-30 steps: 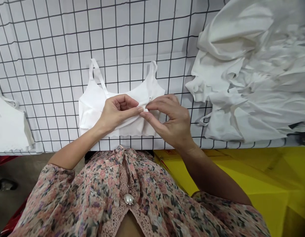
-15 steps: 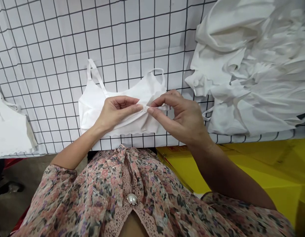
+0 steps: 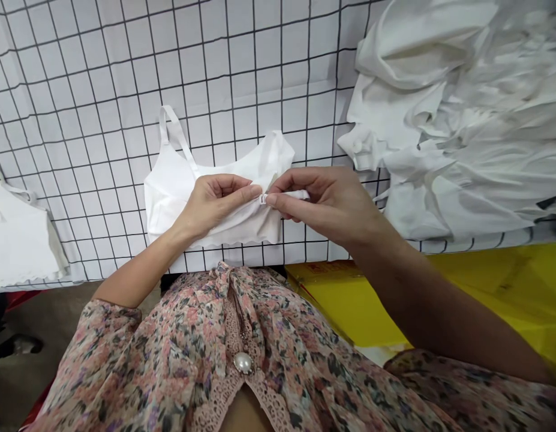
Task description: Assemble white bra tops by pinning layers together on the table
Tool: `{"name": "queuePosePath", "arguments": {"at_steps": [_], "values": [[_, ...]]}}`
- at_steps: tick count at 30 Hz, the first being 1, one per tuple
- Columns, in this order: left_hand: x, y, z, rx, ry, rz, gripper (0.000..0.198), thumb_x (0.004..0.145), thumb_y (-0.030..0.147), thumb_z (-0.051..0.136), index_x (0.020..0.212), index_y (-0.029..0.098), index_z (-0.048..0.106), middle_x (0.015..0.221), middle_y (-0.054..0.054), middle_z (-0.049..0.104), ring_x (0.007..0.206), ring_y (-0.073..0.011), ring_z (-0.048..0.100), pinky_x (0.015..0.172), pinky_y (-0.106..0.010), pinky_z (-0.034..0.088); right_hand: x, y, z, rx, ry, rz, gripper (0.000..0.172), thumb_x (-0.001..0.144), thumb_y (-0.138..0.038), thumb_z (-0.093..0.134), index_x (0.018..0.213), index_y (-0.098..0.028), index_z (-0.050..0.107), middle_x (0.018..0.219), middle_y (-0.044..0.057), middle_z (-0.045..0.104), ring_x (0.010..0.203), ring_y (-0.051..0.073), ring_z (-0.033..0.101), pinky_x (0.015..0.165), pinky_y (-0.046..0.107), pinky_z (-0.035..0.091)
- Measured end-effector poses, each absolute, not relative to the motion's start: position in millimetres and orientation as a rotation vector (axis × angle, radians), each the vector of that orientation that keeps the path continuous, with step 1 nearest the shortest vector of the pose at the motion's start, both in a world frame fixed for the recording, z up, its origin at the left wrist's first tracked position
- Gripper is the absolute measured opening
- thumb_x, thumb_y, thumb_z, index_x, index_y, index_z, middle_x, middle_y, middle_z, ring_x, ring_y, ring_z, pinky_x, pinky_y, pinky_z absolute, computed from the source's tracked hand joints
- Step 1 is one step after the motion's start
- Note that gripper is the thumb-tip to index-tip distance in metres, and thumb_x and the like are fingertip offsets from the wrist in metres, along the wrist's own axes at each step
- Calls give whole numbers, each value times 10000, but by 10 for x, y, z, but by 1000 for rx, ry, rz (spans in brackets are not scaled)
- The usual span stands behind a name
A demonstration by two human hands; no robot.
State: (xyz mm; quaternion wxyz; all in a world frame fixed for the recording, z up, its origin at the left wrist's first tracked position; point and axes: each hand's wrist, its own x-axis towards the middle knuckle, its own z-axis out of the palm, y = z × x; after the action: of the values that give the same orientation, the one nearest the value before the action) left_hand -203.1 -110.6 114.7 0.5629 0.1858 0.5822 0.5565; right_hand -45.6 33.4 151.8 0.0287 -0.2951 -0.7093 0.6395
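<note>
Pinches the white bra top (image 3: 167, 198) just beside the small clasp (image 3: 263, 198), left hand (image 3: 210, 204) thumb against finger, and clamps the white strap (image 3: 300, 195) likewise in the right hand (image 3: 336, 201), seemingly to steady the join. Has the top spread on the gridded cloth (image 3: 242, 102), probably for support. Can read no brand or label, only blurred red marks (image 3: 327, 270) on the yellow box (image 3: 376, 306).

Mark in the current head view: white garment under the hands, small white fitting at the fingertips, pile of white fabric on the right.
White garment (image 3: 248, 225): head view, lower fabric.
Small white fitting (image 3: 263, 198): head view, its middle.
White fabric pile (image 3: 462, 135): head view, central folds.
</note>
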Motion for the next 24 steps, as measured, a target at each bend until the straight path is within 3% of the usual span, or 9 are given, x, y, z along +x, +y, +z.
{"name": "queuePosePath", "arguments": {"at_steps": [5, 10, 16, 24], "values": [[-2050, -1108, 1177, 463, 1364, 1258, 273, 880, 459, 898, 864, 189, 853, 770, -16, 764, 727, -103, 658, 662, -248, 516, -493, 397, 1488, -964, -2052, 2221, 297, 806, -422, 929, 711, -218, 735, 597, -28, 597, 508, 83, 489, 444, 240, 383], [-2055, -1102, 1204, 506, 1336, 1286, 231, 900, 411, 883, 838, 191, 849, 757, -8, 751, 690, -92, 617, 664, -255, 501, -491, 407, 1427, -954, -2036, 2270, 350, 823, -472, 928, 704, -228, 707, 538, -43, 534, 461, 94, 484, 468, 284, 480], [-2051, -1105, 1217, 519, 1384, 1270, 228, 916, 402, 859, 846, 185, 855, 814, -18, 789, 726, -95, 628, 703, -249, 515, -482, 411, 1445, -935, -2057, 2264, 222, 836, -372, 873, 736, -231, 734, 627, -14, 655, 524, 121, 585, 478, 279, 478], [-2048, -1102, 1226, 548, 1414, 1248, 212, 938, 350, 808, 827, 171, 834, 807, -16, 780, 747, -98, 635, 739, -247, 526, -484, 423, 1444, -1005, -2080, 2247, 152, 815, -270, 831, 710, -233, 728, 648, -14, 666, 518, 116, 574, 500, 292, 467]]}}
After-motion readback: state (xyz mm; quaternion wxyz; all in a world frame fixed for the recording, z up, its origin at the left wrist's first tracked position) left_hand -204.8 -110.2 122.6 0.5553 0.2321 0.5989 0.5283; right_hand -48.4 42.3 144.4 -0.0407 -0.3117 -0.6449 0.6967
